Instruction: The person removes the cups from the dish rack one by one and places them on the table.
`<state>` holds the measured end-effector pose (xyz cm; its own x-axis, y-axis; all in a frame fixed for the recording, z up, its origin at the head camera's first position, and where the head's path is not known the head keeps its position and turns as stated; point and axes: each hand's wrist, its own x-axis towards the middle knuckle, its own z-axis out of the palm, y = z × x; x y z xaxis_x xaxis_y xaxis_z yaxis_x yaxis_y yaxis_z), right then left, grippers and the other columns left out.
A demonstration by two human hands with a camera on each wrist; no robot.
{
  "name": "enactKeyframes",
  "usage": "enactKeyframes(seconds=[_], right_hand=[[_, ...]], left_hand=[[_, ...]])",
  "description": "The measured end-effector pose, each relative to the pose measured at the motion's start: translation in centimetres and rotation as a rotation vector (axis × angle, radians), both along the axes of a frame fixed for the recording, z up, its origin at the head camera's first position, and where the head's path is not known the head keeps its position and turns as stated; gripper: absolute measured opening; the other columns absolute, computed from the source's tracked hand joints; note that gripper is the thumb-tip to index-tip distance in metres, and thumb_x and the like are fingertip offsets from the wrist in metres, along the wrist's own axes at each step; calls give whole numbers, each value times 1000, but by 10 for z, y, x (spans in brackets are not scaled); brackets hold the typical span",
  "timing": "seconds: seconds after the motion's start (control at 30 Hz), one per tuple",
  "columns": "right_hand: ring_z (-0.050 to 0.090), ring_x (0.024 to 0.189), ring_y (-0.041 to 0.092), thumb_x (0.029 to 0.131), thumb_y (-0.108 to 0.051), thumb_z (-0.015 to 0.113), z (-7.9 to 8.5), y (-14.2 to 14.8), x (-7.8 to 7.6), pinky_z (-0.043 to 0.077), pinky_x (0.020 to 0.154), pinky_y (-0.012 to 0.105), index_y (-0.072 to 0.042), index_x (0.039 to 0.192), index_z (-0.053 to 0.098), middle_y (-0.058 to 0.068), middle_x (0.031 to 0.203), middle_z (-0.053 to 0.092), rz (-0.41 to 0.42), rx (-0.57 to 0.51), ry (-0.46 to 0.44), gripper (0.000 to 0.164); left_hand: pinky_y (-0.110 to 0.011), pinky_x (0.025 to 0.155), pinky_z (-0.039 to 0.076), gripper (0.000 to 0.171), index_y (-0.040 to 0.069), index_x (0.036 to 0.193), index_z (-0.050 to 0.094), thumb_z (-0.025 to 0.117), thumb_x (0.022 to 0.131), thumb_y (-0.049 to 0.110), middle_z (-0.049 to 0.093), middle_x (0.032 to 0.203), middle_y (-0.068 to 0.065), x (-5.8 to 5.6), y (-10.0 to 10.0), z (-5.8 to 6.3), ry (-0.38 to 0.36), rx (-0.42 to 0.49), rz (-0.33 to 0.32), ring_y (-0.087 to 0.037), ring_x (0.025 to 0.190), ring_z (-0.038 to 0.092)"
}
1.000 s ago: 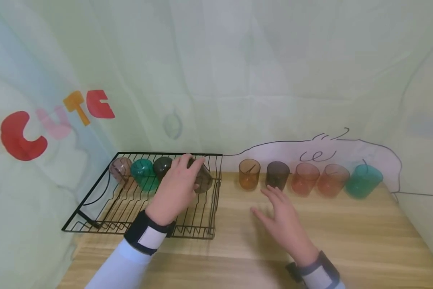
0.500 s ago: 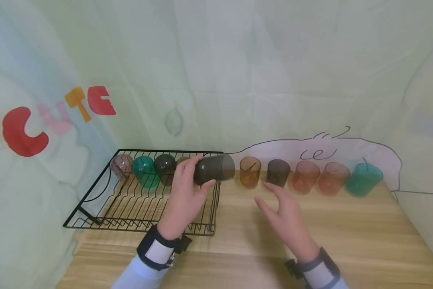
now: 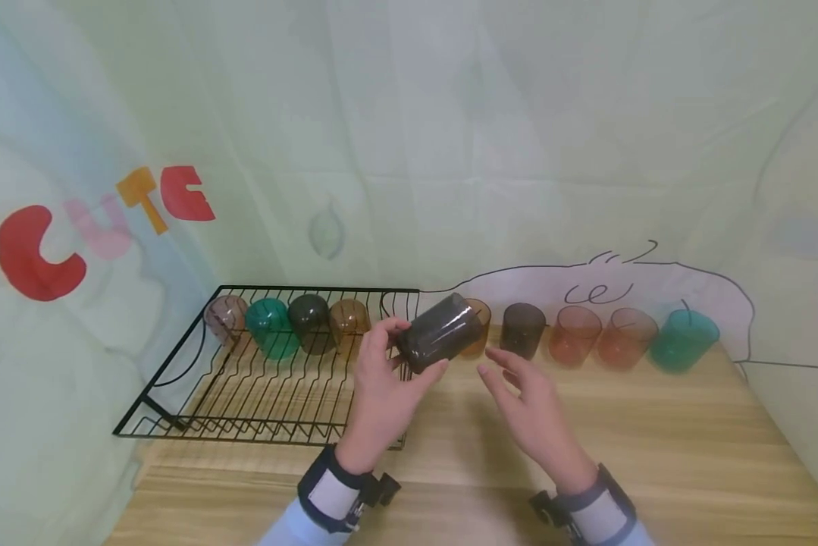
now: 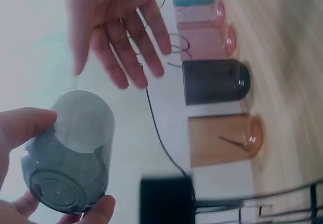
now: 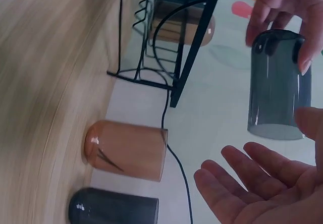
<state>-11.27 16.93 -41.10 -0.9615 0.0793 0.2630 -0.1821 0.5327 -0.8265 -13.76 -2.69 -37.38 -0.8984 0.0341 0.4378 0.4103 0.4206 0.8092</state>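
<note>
A dark grey see-through cup (image 3: 444, 332) is tilted in the air, its mouth toward the upper right in the head view. My left hand (image 3: 390, 394) grips it near the base, thumb and fingers on opposite sides. In the left wrist view the cup's round base (image 4: 58, 191) faces the camera. My right hand (image 3: 534, 417) is held with spread fingers just right of the cup's mouth, holding nothing. In the right wrist view the right-hand fingers (image 5: 237, 183) lie below the cup's rim. Behind the held cup, an amber cup (image 3: 478, 345) is partly hidden.
A black wire rack (image 3: 258, 436) at left bears upside-down cups, among them a green one (image 3: 272, 326) and a brown one (image 3: 349, 318). Upright along the back of the wooden table (image 3: 463, 493) stand a dark cup (image 3: 523, 330), two pink cups (image 3: 575, 334) and a teal cup (image 3: 684, 341).
My left hand has lifted the dark grey cup off the rack's right end, carried it right and turned it from upside down to mouth-up at a tilt. The right hand has barely moved.
</note>
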Motion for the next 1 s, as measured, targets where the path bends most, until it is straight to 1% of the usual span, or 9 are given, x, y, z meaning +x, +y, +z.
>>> enactKeyframes(seconds=[0.1,0.2,0.3,0.47,0.53,0.67,0.77,0.87,1.0], right_hand=[[56,120,18,91,-57,46,3,-1,-1,50,95,39,-16,129,55,0,132,56,25,-44,-34,57],[55,121,20,91,-58,44,5,-2,-2,50,96,41,-13,130,54,3,133,56,44,-80,-62,60],[55,120,21,92,-57,44,5,-2,-4,49,96,43,-12,130,53,5,131,57,56,-116,-71,60],[59,114,18,91,-53,49,5,-3,-6,49,97,43,-16,124,57,3,121,64,69,-182,-51,50],[60,112,17,91,-50,51,7,-4,-6,49,96,42,-17,122,58,3,117,65,72,-199,-38,46],[59,113,19,92,-41,55,26,-9,2,49,97,42,-13,122,58,6,116,65,70,-235,-38,41],[58,114,22,92,-36,58,38,-13,7,49,97,42,-10,122,57,8,116,64,70,-266,-50,40],[59,114,22,90,-36,61,35,-14,5,49,96,40,-10,122,56,7,117,64,73,-296,-46,42],[58,115,18,85,-40,66,22,-12,-2,50,96,36,-16,124,55,3,118,63,70,-330,-29,47]], left_hand=[[-29,85,54,62,21,116,45,83,68,30,46,113,3,1,4,-5,-1,16,-16,-13,106,51],[-28,83,54,62,20,114,45,84,67,29,46,112,4,0,10,-8,-6,39,-48,-12,103,51],[-28,84,54,62,18,115,45,83,68,29,46,113,4,1,15,-9,-9,42,-82,-11,104,52],[-30,88,54,66,19,125,48,81,70,30,44,117,1,4,18,-10,-27,-4,-80,-11,109,45],[-30,88,53,67,20,127,49,82,70,30,43,117,-1,5,18,-10,-34,-11,-80,-12,110,43],[-29,90,52,67,21,128,49,82,70,31,44,117,0,4,18,-10,-34,-25,-79,-12,110,44],[-29,91,52,68,20,128,49,82,69,29,46,118,0,4,19,-11,-26,-35,-78,-12,110,46],[-29,90,52,68,18,128,50,82,69,29,49,118,0,3,19,-13,-20,-41,-75,-13,110,48],[-29,89,53,66,19,127,51,82,70,28,52,116,2,2,19,-16,-22,-54,-74,-12,110,51]])
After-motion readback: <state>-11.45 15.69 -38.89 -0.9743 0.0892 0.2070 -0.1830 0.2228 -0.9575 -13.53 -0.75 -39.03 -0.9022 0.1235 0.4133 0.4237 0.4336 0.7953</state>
